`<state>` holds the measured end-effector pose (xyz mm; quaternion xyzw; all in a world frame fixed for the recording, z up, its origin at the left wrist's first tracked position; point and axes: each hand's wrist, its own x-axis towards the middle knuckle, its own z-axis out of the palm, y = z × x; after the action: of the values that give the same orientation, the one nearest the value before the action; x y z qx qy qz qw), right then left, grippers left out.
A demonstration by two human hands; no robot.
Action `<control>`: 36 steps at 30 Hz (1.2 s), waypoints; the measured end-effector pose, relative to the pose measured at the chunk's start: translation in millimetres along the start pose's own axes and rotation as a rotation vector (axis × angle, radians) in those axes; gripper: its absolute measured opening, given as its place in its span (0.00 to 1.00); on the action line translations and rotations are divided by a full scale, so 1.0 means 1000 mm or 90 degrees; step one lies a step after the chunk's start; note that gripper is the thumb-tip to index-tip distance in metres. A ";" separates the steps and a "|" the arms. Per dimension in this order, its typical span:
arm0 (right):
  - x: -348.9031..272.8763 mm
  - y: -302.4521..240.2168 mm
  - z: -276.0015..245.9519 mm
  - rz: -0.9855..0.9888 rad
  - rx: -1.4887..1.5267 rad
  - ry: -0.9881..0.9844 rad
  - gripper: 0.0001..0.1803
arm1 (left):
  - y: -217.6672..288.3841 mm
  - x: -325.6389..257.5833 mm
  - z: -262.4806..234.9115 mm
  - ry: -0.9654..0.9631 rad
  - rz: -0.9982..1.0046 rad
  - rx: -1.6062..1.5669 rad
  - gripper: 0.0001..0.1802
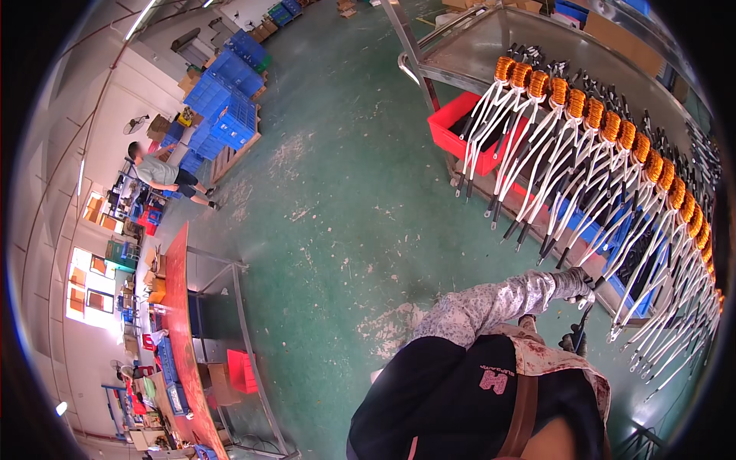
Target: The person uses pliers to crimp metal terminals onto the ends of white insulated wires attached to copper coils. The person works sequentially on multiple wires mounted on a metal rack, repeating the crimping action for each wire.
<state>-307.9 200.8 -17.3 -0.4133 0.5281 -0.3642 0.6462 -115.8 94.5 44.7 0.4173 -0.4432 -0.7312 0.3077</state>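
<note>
A row of copper-wound toroidal coils (pixel 573 103) lies along the edge of a metal table, their long white leads (pixel 537 157) hanging down over the side. Many leads end in black sleeves and metal ring terminals. My left hand (pixel 571 284), in a grey glove below a patterned sleeve, reaches to the lower lead ends, its fingers closed at the tip of a white lead. Just below it, my right hand (pixel 570 342), in a dark glove, is closed by a thin black piece (pixel 583 320) that rises toward the left fingertips. What exactly it grips is too small to tell.
Red bins (pixel 464 138) and blue bins (pixel 606 230) with dark parts stand under the coils. Blue crates (pixel 222 100) are stacked on pallets at the far left, near a standing person (pixel 157 172). An orange-red worktop (pixel 178 322) on a metal frame is at left.
</note>
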 end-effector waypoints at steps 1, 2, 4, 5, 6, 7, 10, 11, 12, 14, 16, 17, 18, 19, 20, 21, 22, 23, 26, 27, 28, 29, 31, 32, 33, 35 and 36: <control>0.000 0.003 0.000 -0.009 -0.006 0.003 0.22 | -0.003 0.002 -0.001 0.000 0.005 -0.009 0.07; -0.001 0.005 -0.001 -0.019 -0.012 0.011 0.22 | -0.007 0.007 0.001 -0.008 0.007 -0.019 0.08; -0.001 0.004 -0.008 -0.027 -0.035 0.034 0.21 | -0.005 0.008 -0.003 -0.024 0.028 -0.035 0.10; -0.012 -0.011 -0.002 -0.013 -0.050 0.066 0.21 | -0.003 0.008 0.000 -0.032 0.022 -0.057 0.09; -0.008 -0.007 0.001 -0.136 -0.063 0.069 0.22 | -0.004 0.010 -0.008 -0.067 0.002 -0.069 0.08; -0.019 -0.037 0.011 -0.075 -0.217 0.093 0.24 | 0.003 0.001 -0.007 -0.021 0.010 -0.069 0.10; -0.030 -0.054 0.019 -0.171 -0.309 0.110 0.25 | -0.002 0.006 -0.008 -0.034 -0.004 -0.112 0.08; -0.035 -0.062 0.018 -0.182 -0.353 0.127 0.25 | -0.002 0.008 -0.005 -0.036 -0.035 -0.145 0.07; -0.040 -0.070 0.021 -0.199 -0.398 0.139 0.24 | -0.007 0.009 -0.007 -0.029 -0.055 -0.104 0.08; -0.048 -0.078 0.023 -0.205 -0.391 0.151 0.23 | 0.005 0.003 0.000 -0.012 -0.092 -0.071 0.09; -0.050 -0.077 0.022 -0.243 -0.450 0.166 0.21 | 0.007 0.004 0.004 -0.047 -0.098 -0.089 0.10; -0.051 -0.075 0.022 -0.252 -0.469 0.176 0.21 | 0.006 0.004 0.004 -0.053 -0.107 -0.079 0.11; -0.050 -0.075 0.022 -0.248 -0.494 0.207 0.21 | 0.002 0.009 0.005 -0.055 -0.114 -0.072 0.11; -0.050 -0.077 0.022 -0.245 -0.520 0.234 0.21 | -0.003 0.012 0.006 -0.055 -0.119 -0.065 0.11; -0.052 -0.077 0.023 -0.236 -0.547 0.266 0.22 | -0.007 0.014 0.006 -0.060 -0.128 -0.061 0.11; -0.051 -0.072 0.023 -0.237 -0.569 0.301 0.22 | -0.008 0.016 0.005 -0.072 -0.137 -0.051 0.12; -0.051 -0.074 0.023 -0.236 -0.601 0.311 0.22 | -0.009 0.018 0.005 -0.078 -0.140 -0.046 0.12; -0.051 -0.080 0.024 -0.233 -0.633 0.316 0.21 | -0.006 0.017 0.007 -0.080 -0.145 -0.043 0.12; -0.051 -0.079 0.026 -0.204 -0.692 0.323 0.21 | -0.006 0.018 0.009 -0.085 -0.158 -0.059 0.12; -0.052 -0.079 0.028 -0.181 -0.705 0.315 0.22 | -0.006 0.018 0.009 -0.091 -0.154 -0.060 0.12; -0.054 -0.079 0.029 -0.158 -0.717 0.307 0.23 | -0.005 0.017 0.009 -0.098 -0.151 -0.062 0.12; -0.055 -0.079 0.028 -0.147 -0.736 0.311 0.23 | -0.006 0.018 0.010 -0.099 -0.149 -0.065 0.12; -0.057 -0.083 0.028 -0.132 -0.753 0.315 0.22 | -0.007 0.020 0.013 -0.102 -0.145 -0.071 0.12; -0.057 -0.085 0.029 -0.126 -0.763 0.314 0.22 | -0.003 0.019 0.014 -0.110 -0.148 -0.074 0.12; -0.058 -0.086 0.028 -0.116 -0.766 0.303 0.22 | 0.003 0.018 0.017 -0.117 -0.151 -0.078 0.11; -0.061 -0.090 0.027 -0.098 -0.773 0.282 0.21 | 0.004 0.018 0.019 -0.126 -0.155 -0.083 0.11; -0.061 -0.091 0.027 -0.097 -0.768 0.281 0.22 | 0.002 0.019 0.019 -0.128 -0.157 -0.086 0.11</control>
<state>-294.9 224.6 92.8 -0.6554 0.7298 -0.1246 0.1493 -141.6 85.2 45.3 0.3717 -0.3671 -0.8295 0.1975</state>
